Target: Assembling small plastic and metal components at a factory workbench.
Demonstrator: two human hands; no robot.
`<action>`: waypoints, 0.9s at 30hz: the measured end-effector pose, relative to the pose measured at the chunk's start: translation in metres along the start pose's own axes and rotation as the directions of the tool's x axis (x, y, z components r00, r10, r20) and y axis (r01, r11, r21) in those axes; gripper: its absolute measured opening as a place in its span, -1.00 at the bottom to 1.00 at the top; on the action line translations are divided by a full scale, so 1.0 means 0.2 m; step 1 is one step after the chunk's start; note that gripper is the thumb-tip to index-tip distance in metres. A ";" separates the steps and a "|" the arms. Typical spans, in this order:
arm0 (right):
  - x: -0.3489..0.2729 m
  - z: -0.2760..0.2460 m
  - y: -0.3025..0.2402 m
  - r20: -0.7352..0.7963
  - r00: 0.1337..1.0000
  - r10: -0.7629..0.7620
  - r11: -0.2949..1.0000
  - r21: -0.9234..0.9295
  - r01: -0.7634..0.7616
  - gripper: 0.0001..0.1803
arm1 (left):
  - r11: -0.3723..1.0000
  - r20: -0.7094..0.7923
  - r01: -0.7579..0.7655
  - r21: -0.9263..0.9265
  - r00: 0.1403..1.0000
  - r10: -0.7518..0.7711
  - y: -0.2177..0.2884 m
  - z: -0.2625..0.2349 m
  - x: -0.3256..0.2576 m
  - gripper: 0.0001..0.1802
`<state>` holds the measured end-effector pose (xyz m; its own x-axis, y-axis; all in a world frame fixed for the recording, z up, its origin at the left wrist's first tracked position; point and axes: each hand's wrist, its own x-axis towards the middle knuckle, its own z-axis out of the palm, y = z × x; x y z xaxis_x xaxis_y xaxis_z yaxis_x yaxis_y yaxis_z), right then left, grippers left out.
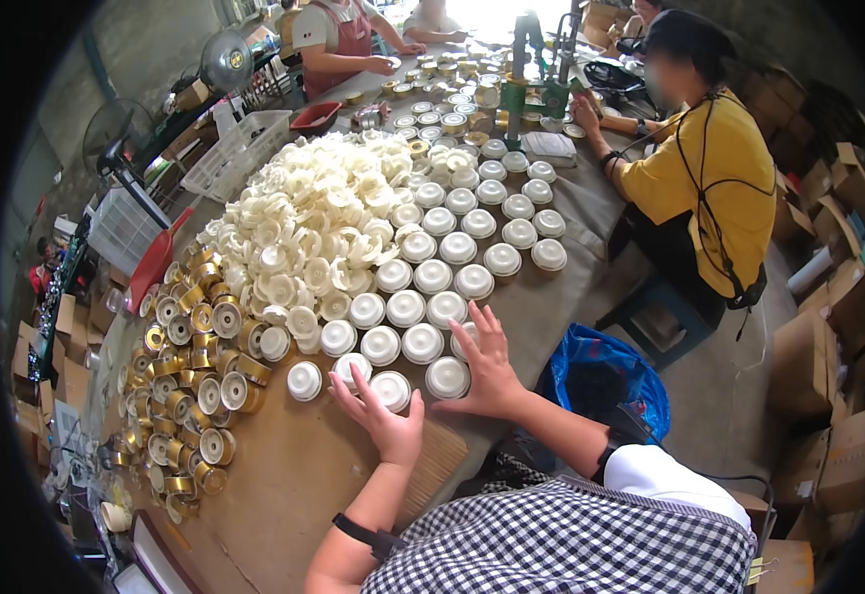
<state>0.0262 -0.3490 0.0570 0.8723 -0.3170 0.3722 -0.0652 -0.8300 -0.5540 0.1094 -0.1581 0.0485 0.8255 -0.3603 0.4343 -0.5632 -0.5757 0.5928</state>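
On the near part of the table (pixel 284 475), your left hand (pixel 385 414) lies flat with fingers spread, its tips on two white caps (pixel 390 389) at the near end of the rows; it holds nothing. Your right hand (pixel 487 368) is likewise open and flat, its thumb against a third cap (pixel 447 377) and its fingers over a fourth just behind, gripping nothing. Those caps close a band of capped pieces, about thirty-five in rough diagonal rows (pixel 457 247), running away from you toward the green press (pixel 527 69). Left of the band sits one big heap of loose white parts (pixel 314 218), too many to count, and nearer the left edge one spread of gold rings (pixel 190 366), several dozen. Two fans (pixel 225 61) stand at the far left, with two white crates (pixel 240 148) and a red scoop (pixel 155 262) beside the heaps. Bare table lies in front of your hands, down to the near edge. To your right the table edge drops off close by your right hand, with a blue bag (pixel 601 371) below it. Three other people work here: one in yellow (pixel 715 168) on the right and two at the far end.
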 end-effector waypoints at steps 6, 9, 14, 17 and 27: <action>-0.05 -0.10 0.04 -0.109 0.993 -0.038 0.995 0.089 0.048 0.39 | 0.984 -0.023 -0.180 0.004 0.983 0.180 0.01 -0.08 -0.06 0.21; 0.06 -0.17 0.27 -0.438 0.899 -0.011 0.999 -0.041 -0.008 0.16 | 0.844 0.111 -0.519 0.131 0.854 0.508 0.03 -0.09 -0.12 0.14; 0.33 -0.20 0.71 -0.521 0.674 0.524 0.850 0.366 -0.379 -0.09 | 0.723 0.334 -0.682 0.110 0.710 0.620 0.08 0.02 -0.07 -0.17; 0.34 -0.10 0.73 -0.434 0.733 0.524 0.851 0.290 -0.437 -0.08 | 0.682 0.346 -0.699 0.214 0.707 0.617 0.10 0.09 0.02 -0.19; 0.25 0.01 0.54 -0.394 0.845 0.361 0.928 0.240 -0.285 -0.04 | 0.726 0.373 -0.682 0.091 0.699 0.610 0.15 0.21 0.11 -0.13</action>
<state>0.0641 -0.4522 0.0141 0.5224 -0.7488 0.4080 -0.1929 -0.5698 -0.7988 0.1118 -0.2129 0.0474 0.2471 -0.8770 0.4121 -0.9684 -0.2389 0.0722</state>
